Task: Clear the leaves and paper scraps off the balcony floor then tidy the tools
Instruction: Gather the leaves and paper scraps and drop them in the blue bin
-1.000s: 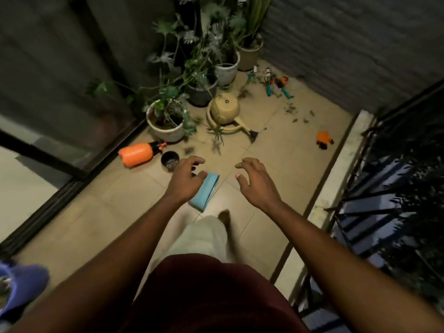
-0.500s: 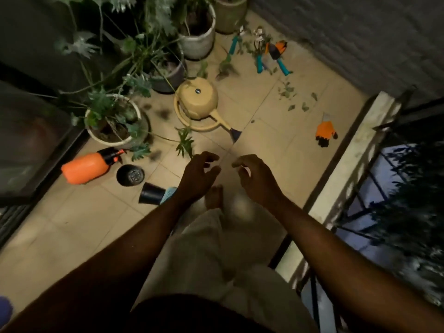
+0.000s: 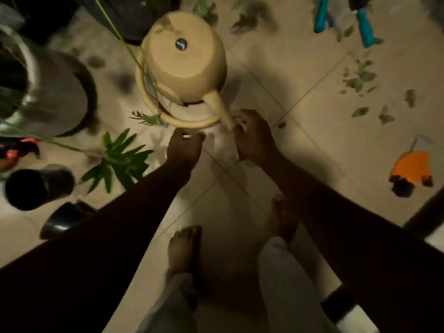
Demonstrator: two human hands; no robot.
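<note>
My left hand is low over the tiles, its fingertips pinched on a small white paper scrap. My right hand curls at the tip of the spout of the tan watering can; something pale shows between its fingers, and what it grips is unclear. Several dry leaves lie scattered on the floor to the upper right. Teal-handled garden tools lie at the top right, and an orange glove lies on the tiles at the right.
A large pale plant pot with trailing green leaves stands at the left. Two black pots lie on their sides below it, beside an orange sprayer. My bare feet are below my hands. The balcony ledge runs at the lower right.
I have bent down much closer to the floor. Both hands dropped to the tiles by the watering can's spout, and the left fingers closed on a white scrap.
</note>
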